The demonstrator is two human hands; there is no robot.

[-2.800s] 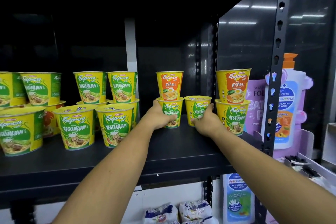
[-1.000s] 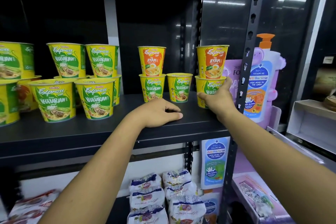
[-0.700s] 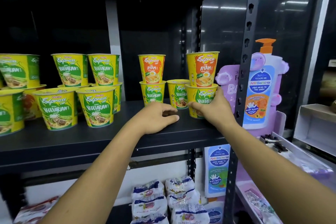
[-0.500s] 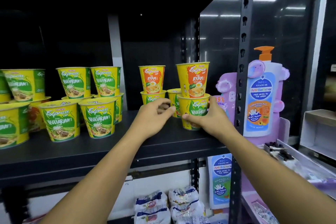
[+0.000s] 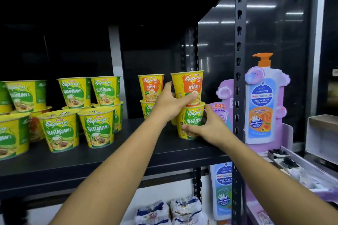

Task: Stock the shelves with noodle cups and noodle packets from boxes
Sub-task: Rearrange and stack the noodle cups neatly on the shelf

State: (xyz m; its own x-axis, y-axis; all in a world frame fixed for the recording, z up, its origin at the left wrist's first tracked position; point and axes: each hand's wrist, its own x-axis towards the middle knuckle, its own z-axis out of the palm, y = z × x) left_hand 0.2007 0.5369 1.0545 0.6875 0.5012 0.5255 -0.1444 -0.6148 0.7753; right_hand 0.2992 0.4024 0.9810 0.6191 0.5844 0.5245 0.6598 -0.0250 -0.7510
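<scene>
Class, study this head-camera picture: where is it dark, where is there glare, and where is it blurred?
Head view: black above the noodle cups; strip lights glare on the glossy side panel; the lower right corner is blurred.

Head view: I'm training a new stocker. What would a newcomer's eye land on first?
Two hands on a two-cup stack, right end of the shelf: the left hand grips the orange Ayam cup on top, the right hand holds the green Vegetarian cup under it. Left of them stand rows of green cups; right of the post, a pump bottle display.
</scene>
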